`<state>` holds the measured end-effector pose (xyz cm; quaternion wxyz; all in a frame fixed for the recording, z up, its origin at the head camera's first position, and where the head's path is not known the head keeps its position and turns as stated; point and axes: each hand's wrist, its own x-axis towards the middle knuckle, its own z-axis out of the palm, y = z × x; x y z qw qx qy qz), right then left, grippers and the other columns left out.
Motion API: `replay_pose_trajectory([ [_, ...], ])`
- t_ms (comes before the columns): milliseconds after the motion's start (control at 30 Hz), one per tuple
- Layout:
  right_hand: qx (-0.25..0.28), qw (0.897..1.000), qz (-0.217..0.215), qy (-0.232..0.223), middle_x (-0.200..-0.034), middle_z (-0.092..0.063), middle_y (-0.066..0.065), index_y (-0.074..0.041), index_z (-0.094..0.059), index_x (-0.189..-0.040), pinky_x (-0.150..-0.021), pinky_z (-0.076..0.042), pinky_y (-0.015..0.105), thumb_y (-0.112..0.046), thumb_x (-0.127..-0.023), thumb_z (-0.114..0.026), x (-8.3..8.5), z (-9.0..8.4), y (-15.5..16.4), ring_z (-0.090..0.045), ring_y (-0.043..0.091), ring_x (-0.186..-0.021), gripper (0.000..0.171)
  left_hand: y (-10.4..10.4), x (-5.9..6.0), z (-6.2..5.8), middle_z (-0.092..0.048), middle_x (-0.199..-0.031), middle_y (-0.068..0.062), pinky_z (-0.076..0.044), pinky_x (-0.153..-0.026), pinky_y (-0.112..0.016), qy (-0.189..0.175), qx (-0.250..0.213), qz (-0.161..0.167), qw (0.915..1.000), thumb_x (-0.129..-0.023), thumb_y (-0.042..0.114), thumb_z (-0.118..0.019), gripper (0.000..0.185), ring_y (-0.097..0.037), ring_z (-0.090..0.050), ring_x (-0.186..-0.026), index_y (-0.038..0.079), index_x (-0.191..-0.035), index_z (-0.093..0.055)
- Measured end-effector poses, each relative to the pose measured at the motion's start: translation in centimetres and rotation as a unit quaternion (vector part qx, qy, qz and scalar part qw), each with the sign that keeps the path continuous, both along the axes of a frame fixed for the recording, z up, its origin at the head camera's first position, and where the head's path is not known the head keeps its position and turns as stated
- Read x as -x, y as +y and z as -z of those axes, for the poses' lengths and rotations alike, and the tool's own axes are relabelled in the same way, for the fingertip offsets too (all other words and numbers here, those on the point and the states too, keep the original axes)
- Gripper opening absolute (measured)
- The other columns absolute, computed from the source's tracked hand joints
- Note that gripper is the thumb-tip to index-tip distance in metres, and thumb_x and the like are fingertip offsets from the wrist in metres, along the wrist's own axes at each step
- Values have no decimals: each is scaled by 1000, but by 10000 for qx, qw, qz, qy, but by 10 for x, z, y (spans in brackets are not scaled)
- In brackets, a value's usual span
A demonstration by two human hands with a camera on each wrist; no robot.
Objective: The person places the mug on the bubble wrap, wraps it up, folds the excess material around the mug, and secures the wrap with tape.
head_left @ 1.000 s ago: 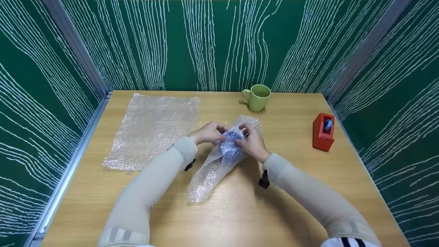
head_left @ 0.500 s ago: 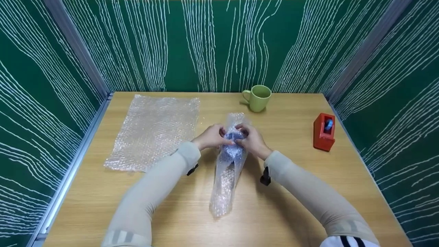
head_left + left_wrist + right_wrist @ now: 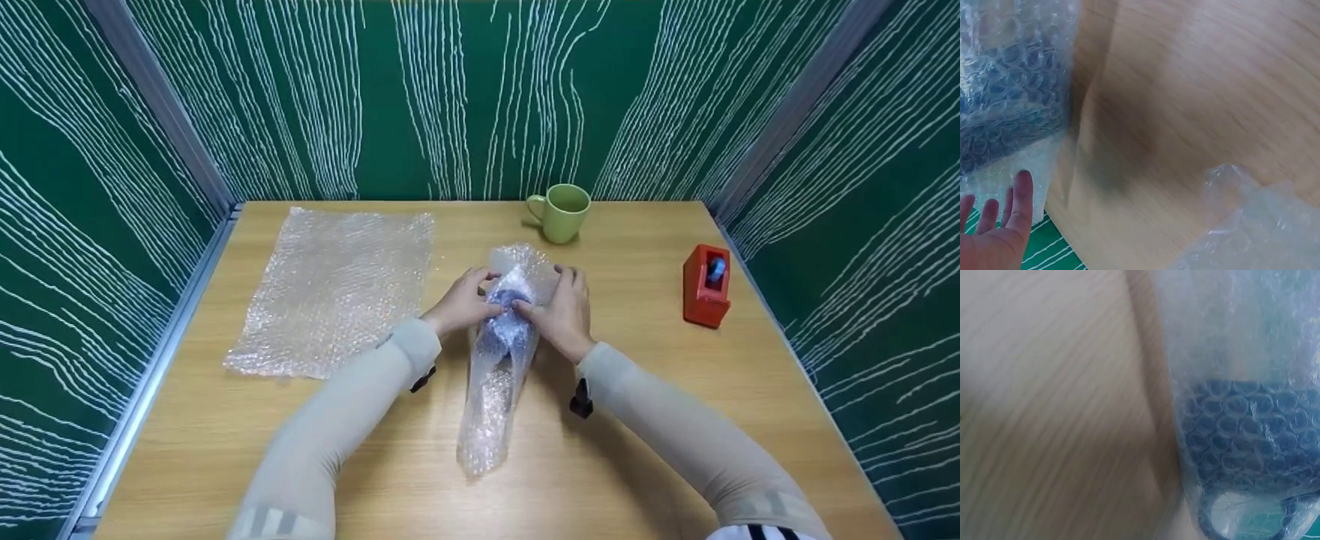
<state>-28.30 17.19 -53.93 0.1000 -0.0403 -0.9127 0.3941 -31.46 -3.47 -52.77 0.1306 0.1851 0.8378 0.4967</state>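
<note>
A blue mug (image 3: 1241,433) lies inside a folded strip of bubble wrap (image 3: 489,420), its loop handle showing in the right wrist view. The wrap runs lengthwise toward the person, with one end spread out beyond the hands. My left hand (image 3: 459,306) holds the wrapped mug from the left, thumb on top; in the left wrist view its fingers (image 3: 1023,205) stand along the wrap. On the opposite side my right hand (image 3: 564,315) holds it too, thumb over the blue part and fingers reaching along the wrap's far right edge.
A flat sheet of bubble wrap (image 3: 337,292) lies at the left on the wooden table (image 3: 622,255). A green mug (image 3: 564,215) stands near the back edge. To the right is a red tape dispenser (image 3: 705,289). Green walls (image 3: 637,67) enclose the back and sides.
The wrapped mug has turned so the wrap's near end points straight toward the person. My hands came together over it, then moved apart slightly; the right fingers now spread along the far right edge.
</note>
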Motion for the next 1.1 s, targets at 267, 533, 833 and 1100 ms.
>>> replay_pose_trajectory([
  [267,573,9969,58,-543,-165,-38,36,10,-24,-165,-129,-36,58,-39,-86,-92,-3,0,-1,-44,51,-151,115,0,0,2,-45,-166,-24,-56,-115,-50,-80,-426,138,9990,-91,-5,-71,75,-47,-51,-149,7,-162,-48],
  [533,934,9951,-74,-332,-162,-41,39,13,-25,-163,-132,-32,56,-22,-87,-92,-2,1,-4,-43,51,-152,107,2,0,2,-48,-166,-20,-54,-116,-47,-329,-557,268,9975,-93,-7,-67,73,-42,-51,-151,10,-162,-50],
  [833,943,9953,-119,-200,-158,-48,37,15,-34,-159,-128,-38,55,-15,-87,-91,-2,2,-5,-49,51,-147,97,5,1,0,-50,-164,-22,-54,-116,-47,-718,-551,357,9953,-96,-8,-64,65,-42,-52,-149,12,-158,-56],
  [1100,1326,9904,-367,-118,-151,-57,35,13,-43,-155,-125,-44,52,-5,-88,-87,1,5,-5,-57,47,-142,81,5,6,4,-59,-156,-20,-50,-119,-44,-438,-233,780,9957,-98,-2,-61,55,-35,-57,-141,6,-152,-60],
])
